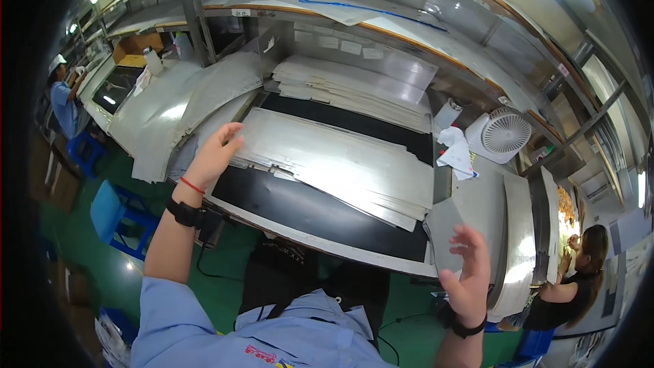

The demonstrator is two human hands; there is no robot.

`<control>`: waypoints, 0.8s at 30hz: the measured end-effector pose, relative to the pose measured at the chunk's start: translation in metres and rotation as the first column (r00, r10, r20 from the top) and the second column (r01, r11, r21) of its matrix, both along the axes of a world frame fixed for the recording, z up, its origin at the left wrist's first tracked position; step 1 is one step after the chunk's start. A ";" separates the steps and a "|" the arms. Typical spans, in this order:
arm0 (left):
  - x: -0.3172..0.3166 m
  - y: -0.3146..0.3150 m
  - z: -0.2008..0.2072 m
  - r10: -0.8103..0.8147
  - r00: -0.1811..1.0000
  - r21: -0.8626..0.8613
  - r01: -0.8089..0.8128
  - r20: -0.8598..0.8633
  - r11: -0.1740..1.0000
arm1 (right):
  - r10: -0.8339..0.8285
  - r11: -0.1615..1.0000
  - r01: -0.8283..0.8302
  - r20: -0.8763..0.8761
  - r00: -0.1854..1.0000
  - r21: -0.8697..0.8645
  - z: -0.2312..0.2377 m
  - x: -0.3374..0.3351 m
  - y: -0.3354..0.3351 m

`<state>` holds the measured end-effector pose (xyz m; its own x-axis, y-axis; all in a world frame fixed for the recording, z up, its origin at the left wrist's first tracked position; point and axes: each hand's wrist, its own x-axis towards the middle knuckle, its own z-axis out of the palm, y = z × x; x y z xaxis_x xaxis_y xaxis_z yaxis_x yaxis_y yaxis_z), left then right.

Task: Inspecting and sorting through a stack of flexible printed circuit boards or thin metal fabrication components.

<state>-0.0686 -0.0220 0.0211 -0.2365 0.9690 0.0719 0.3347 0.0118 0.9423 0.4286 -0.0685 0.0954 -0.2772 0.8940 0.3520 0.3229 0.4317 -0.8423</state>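
A stack of long, shiny thin sheets (327, 157), metallic in look, lies on a black mat (272, 201) on the workbench. Their edges are uneven, fanned out along the near side. My left hand (216, 155) hovers by the stack's left end, thumb and fingers apart, holding nothing. It wears a red string and a dark wristband. Off the right end and nearer to me, my right hand (469, 276) is raised with its fingers spread and slightly curled, also with nothing in it. Behind the mat sits a second pile of similar sheets (354, 92).
More large sheets (177, 105) rest at the left, and others (514, 238) at the right. A white fan (501, 134) and crumpled white paper (455, 150) stand back right. A shelf (381, 17) spans above. A blue stool (116, 211) is left; two people (65, 102) (572, 286) work at the sides.
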 end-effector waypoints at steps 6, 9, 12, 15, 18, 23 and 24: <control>-0.033 0.023 -0.015 -0.026 1.000 -0.120 0.025 -0.010 0.993 | 0.233 0.964 -0.268 0.471 0.851 0.007 -0.002 -0.053 0.117; -0.047 0.048 -0.003 -0.123 0.992 -0.181 0.123 0.012 0.976 | 0.172 0.984 -0.123 0.503 0.847 -0.129 -0.013 -0.062 0.176; -0.051 0.074 0.018 -0.140 0.961 -0.173 0.184 0.240 0.968 | 0.062 0.994 -0.105 0.588 0.807 0.040 -0.061 -0.043 0.235; -0.062 0.101 0.020 -0.149 0.876 -0.113 0.224 0.460 0.968 | 0.069 0.996 -0.027 0.578 0.813 -0.082 -0.076 -0.050 0.250; -0.061 0.132 0.015 -0.197 0.768 -0.040 0.278 0.610 0.960 | 0.102 0.992 -0.045 0.519 0.849 -0.122 -0.079 -0.050 0.254; -0.061 0.169 0.001 -0.214 0.743 -0.008 0.284 0.634 0.959 | 0.156 0.979 -0.072 0.468 0.870 -0.192 -0.073 -0.056 0.256; -0.060 0.174 -0.003 -0.207 0.754 -0.020 0.281 0.623 0.960 | 0.105 0.986 -0.032 0.456 0.884 -0.165 -0.075 -0.053 0.257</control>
